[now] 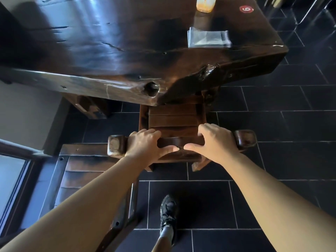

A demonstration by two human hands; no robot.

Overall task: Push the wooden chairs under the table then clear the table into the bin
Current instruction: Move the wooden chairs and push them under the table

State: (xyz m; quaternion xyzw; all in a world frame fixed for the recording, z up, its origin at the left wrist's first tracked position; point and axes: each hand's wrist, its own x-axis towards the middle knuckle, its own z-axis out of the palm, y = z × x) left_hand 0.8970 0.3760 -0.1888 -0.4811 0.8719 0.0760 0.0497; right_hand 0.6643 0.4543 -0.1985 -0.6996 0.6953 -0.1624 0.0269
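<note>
Head view showed the left hand (145,142) and right hand (214,140) both closed around the top rail of the wooden chair (172,119), its seat partly under the table (109,51) edge. Pushing straight and evenly would work best. Farther, near the right corner, lay a clear plastic wrapper (209,37), a bottle (205,4) and a red sticker (246,9) reading "6" or "9".
</note>
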